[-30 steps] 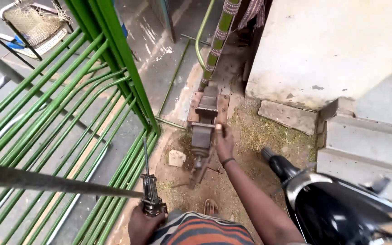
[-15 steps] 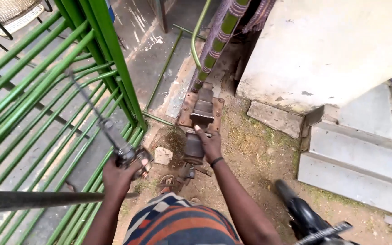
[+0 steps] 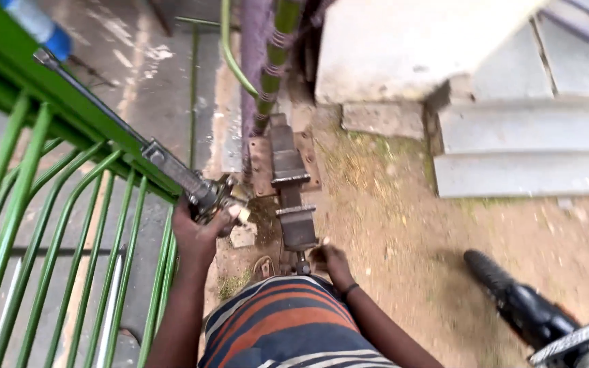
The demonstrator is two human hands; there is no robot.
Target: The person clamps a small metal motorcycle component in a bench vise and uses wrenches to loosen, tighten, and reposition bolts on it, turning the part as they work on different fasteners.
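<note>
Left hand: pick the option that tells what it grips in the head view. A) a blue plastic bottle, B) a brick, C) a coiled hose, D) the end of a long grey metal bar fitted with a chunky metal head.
D: the left hand is closed around the lower end of the long grey metal bar, beside the green gate, while the right hand is at the bench vise.

Soft, even daylight fills the scene with only faint shadows and mild glare on the pale concrete block [image 3: 410, 48] far right, while motion blur smears the whole frame, worst at the green gate [image 3: 49, 204] on the left.
</note>
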